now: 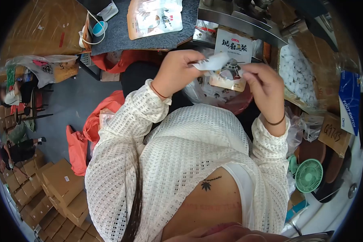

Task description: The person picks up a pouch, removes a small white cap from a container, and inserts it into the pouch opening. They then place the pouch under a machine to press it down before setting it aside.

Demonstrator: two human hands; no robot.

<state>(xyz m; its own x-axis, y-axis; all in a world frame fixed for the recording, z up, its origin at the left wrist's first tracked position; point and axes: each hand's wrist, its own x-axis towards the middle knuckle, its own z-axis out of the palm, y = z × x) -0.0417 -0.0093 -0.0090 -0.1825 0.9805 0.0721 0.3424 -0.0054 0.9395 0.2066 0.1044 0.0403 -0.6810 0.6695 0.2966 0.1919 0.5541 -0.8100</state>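
Observation:
Between my two hands, just below the metal machine, is a small white packet (214,63) with dark print. My left hand (180,71) pinches its left end between thumb and fingers. My right hand (266,89) has its thumb and index finger closed at the right edge of a printed pouch (234,45); what they hold there is too small to make out. The pouch stands behind the packet, under the machine, with dark characters and a picture on it. Below it, more printed pouches lie in a red container (243,103).
A stack of printed pouches (154,20) lies on the grey cloth (117,36) at the upper left. The metal machine (240,25) stands ahead. A box of small white packets (296,74) is at the right, above a green fan (309,176). People and cartons (64,181) are far left.

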